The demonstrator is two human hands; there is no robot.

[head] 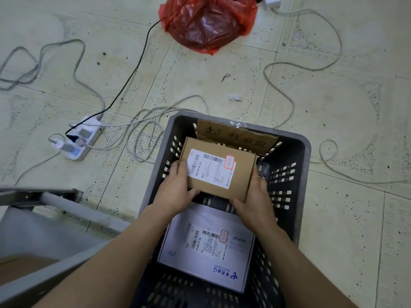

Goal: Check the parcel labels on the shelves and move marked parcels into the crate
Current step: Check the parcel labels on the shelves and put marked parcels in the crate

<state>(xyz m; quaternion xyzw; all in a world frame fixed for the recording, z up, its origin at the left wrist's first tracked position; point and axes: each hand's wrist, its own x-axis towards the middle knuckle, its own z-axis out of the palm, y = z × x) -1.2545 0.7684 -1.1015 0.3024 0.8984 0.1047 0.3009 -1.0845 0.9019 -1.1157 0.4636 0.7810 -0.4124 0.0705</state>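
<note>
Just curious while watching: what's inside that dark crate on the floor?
In the crate: a white parcel lying flat and a cardboard piece at the far end. Both hands hold a brown parcel over it, hiding the floor beneath.

pale tiled floor (222,70) carries a dark crate (305,152), power strip (76,141), loose cables (138,127), red plastic bag (206,23).

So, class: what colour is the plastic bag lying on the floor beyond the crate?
Red, translucent plastic bag, seen in the head view.
</note>
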